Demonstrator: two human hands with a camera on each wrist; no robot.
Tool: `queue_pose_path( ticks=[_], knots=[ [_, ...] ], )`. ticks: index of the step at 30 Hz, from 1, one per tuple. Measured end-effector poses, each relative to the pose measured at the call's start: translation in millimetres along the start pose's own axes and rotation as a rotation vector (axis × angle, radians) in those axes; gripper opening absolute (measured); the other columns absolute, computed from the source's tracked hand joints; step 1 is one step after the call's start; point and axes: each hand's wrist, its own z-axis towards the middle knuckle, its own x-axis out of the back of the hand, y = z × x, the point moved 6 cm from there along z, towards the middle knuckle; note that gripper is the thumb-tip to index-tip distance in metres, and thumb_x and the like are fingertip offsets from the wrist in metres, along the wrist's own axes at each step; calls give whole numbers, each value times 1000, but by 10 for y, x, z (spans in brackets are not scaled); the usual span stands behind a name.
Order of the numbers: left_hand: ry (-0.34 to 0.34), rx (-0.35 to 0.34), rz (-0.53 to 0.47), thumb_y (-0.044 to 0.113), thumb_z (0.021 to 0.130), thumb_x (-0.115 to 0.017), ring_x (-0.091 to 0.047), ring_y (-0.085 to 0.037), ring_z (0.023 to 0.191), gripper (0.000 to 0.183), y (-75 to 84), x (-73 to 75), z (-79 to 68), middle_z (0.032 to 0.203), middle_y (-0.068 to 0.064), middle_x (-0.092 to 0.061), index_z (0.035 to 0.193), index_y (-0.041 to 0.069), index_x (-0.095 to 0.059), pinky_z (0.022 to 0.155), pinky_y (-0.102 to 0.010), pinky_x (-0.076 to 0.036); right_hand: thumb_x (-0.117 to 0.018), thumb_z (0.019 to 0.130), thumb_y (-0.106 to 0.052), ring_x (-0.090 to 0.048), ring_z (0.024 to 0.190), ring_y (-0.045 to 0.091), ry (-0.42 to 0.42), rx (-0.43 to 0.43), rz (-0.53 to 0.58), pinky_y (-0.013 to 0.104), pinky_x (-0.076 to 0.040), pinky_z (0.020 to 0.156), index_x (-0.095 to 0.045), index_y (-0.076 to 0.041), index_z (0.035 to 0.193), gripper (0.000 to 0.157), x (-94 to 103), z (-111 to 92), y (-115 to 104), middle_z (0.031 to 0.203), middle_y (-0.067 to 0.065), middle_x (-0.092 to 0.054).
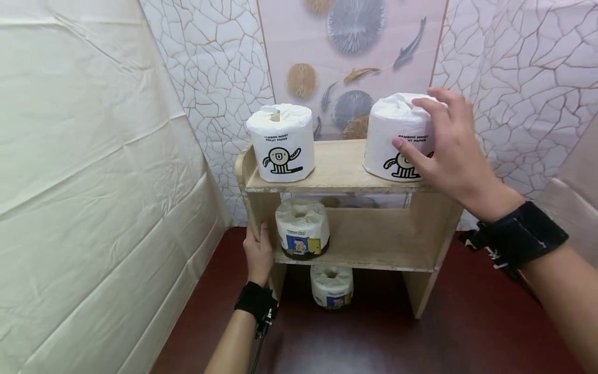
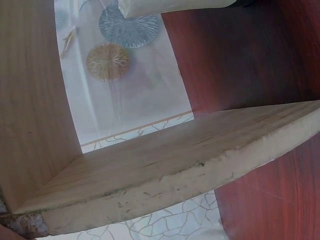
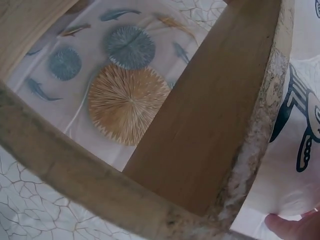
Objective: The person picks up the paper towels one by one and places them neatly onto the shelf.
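A wrapped toilet roll (image 1: 392,132) stands upright at the right end of the wooden shelf's top board (image 1: 336,174). My right hand (image 1: 450,143) holds this roll from the right, thumb on its printed front and fingers curved over the top. In the right wrist view, the thumb (image 3: 292,227) touches the white wrapper (image 3: 262,200). Lower down, my left hand (image 1: 258,254) grips the left side panel (image 1: 254,213) of the shelf. Another wrapped roll (image 1: 282,148) stands at the top board's left end.
On the middle board, a toilet roll (image 1: 302,228) stands near the left panel. Below it, another roll (image 1: 331,285) sits on the dark red surface (image 1: 336,343). A patterned backdrop (image 1: 215,57) hangs behind, and a cream cloth (image 1: 93,156) lines the left side.
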Motion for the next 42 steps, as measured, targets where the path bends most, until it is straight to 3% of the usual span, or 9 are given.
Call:
queue_pose_path(
  ticks=[5, 9, 12, 18, 21, 22, 28, 35, 42],
  knots=[
    [16, -10, 21, 9, 112, -52, -62, -38, 80, 39, -29, 23, -63, 113, -35, -68, 149, -3, -51, 71, -42, -47, -68, 101, -25, -32, 145, 40, 49, -21, 50, 56, -29, 118, -49, 8, 147, 60, -20, -121, 87, 154, 29, -38],
    [26, -33, 25, 9, 112, -52, -63, -40, 82, 38, -7, 22, -30, 114, -35, -68, 147, -4, -52, 72, -42, -47, -64, 103, -26, -35, 143, 40, 103, 13, 69, 54, -29, 120, -50, 10, 145, 57, -10, -133, 131, 152, 30, -40],
    [26, -22, 18, 11, 112, -52, -65, -41, 94, 39, -8, 1, -9, 122, -34, -67, 148, -2, -52, 79, -43, -48, -63, 102, -27, -35, 144, 41, 134, 44, 66, 53, -28, 122, -48, 10, 146, 60, 9, -141, 149, 152, 32, -41],
    [17, -33, 23, 12, 112, -51, -53, -36, 69, 40, -7, 22, 23, 102, -36, -66, 150, -2, -50, 67, -34, -41, -63, 99, -32, -37, 145, 30, 250, -2, 123, 47, -36, 118, -48, 7, 149, 65, 25, -172, 183, 153, 26, -45],
    [9, -41, 18, 12, 113, -51, -49, -37, 64, 41, -2, 13, 32, 99, -36, -66, 151, -2, -49, 66, -33, -39, -62, 99, -36, -39, 145, 22, 304, -33, 142, 40, -39, 117, -52, 6, 147, 65, 40, -202, 206, 153, 21, -47],
    [8, -39, 15, 12, 113, -51, -52, -38, 68, 42, -2, 9, 34, 107, -34, -68, 151, -2, -49, 68, -33, -40, -62, 98, -37, -40, 144, 21, 318, -34, 141, 38, -40, 116, -52, 6, 146, 65, 39, -212, 209, 152, 20, -48],
    [1, -24, 0, 11, 112, -51, -61, -44, 81, 40, -3, -15, 20, 118, -33, -69, 150, -2, -50, 74, -36, -45, -60, 98, -38, -45, 140, 17, 388, -56, 151, 28, -44, 111, -55, 8, 142, 64, 17, -290, 210, 149, 8, -52],
    [28, -53, 7, 8, 110, -53, -63, -39, 80, 38, -16, -24, 16, 111, -33, -70, 147, -3, -53, 73, -37, -48, -60, 97, -40, -47, 138, 14, 489, -148, 213, 27, -45, 111, -57, -6, 143, 58, 55, -334, 190, 143, -7, -52],
    [39, -40, 1, 7, 110, -53, -64, -40, 87, 39, -3, -16, 37, 115, -33, -70, 148, -2, -53, 79, -43, -49, -57, 92, -35, -48, 132, 11, 506, -173, 192, 30, -43, 112, -61, -7, 139, 55, 41, -367, 136, 131, -16, -51]
  ],
)
